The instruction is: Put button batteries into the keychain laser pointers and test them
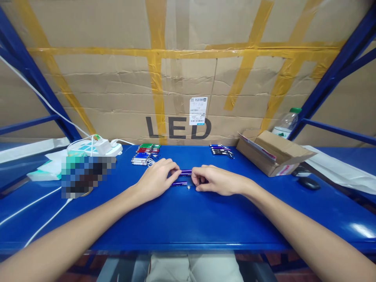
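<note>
A slim purple metal tube [186,172] spans the gap between my hands, just above the blue table. My left hand [155,178] pinches its left end with thumb and fingertips. Curled around the right end is my right hand [216,179], which hides that end. A second purple tube piece [179,183] lies nearer to me, its left part covered by my left hand. Close to its right tip sits a small silver round part [188,187]. Beyond my left hand are rows of green, red, blue and silver slim tubes [144,154] with cords.
More dark and purple tubes with straps [221,150] lie back right. An open cardboard box [272,152], a bottle [288,123] and a black mouse [309,183] are at right. At left are a power strip [96,148], cables and a blurred object [88,177]. Large cardboard [123,94] backs the table [188,223].
</note>
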Demonstrator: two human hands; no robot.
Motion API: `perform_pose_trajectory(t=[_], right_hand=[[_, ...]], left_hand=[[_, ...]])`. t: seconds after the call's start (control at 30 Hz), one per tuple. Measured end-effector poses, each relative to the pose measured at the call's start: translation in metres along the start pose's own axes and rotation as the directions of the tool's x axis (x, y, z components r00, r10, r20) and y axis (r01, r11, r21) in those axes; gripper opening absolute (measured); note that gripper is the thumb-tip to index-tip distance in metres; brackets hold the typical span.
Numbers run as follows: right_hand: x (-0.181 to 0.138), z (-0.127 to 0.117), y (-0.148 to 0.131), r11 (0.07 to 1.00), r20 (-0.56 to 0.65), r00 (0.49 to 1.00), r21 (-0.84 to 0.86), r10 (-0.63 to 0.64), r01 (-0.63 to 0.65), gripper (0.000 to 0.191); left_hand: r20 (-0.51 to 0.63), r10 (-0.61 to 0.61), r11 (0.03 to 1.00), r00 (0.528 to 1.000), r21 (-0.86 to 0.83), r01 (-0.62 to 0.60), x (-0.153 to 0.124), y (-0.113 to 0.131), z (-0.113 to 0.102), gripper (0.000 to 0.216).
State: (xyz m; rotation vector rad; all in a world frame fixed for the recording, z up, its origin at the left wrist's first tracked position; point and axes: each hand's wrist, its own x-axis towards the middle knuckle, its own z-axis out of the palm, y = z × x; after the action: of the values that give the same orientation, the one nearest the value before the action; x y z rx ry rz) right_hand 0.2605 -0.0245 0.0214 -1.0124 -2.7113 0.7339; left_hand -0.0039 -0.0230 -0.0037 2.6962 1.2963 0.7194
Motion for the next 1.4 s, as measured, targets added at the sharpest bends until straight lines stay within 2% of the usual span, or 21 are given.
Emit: perform_pose_trajectory(t=[0.8, 1.0, 1.2, 1.4], right_hand=[[0.0024, 0.0003, 0.0018, 0.991, -0.028, 0.999, 0.132, 0.017, -0.013, 0.018], [0.0026, 0.001, 0.0052, 0.996, -0.065, 0.997, 0.087, -0.029, 0.035, 0.021], [0.0038, 0.0045, 0.0081, 0.989, -0.115, 0.982, 0.016, -0.147, 0.149, 0.022], [0.0047, 0.0024, 0.0037, 0.99, -0.074, 0.99, 0.061, -0.121, 0.126, 0.018]], left_hand=[[0.012, 0.004, 1.0, 1.0, 0.012, -0.004, -0.0002, 0.0001, -0.001, 0.025], [0.007, -0.002, 1.0, 1.0, 0.008, 0.002, -0.0002, 0.0005, -0.0012, 0.026], [0.001, 0.008, 1.0, 1.0, 0.005, -0.008, -0.0003, 0.0007, -0.0009, 0.028], [0.012, 0.007, 1.0, 1.0, 0.002, -0.007, 0.0001, -0.0006, -0.0002, 0.027]])
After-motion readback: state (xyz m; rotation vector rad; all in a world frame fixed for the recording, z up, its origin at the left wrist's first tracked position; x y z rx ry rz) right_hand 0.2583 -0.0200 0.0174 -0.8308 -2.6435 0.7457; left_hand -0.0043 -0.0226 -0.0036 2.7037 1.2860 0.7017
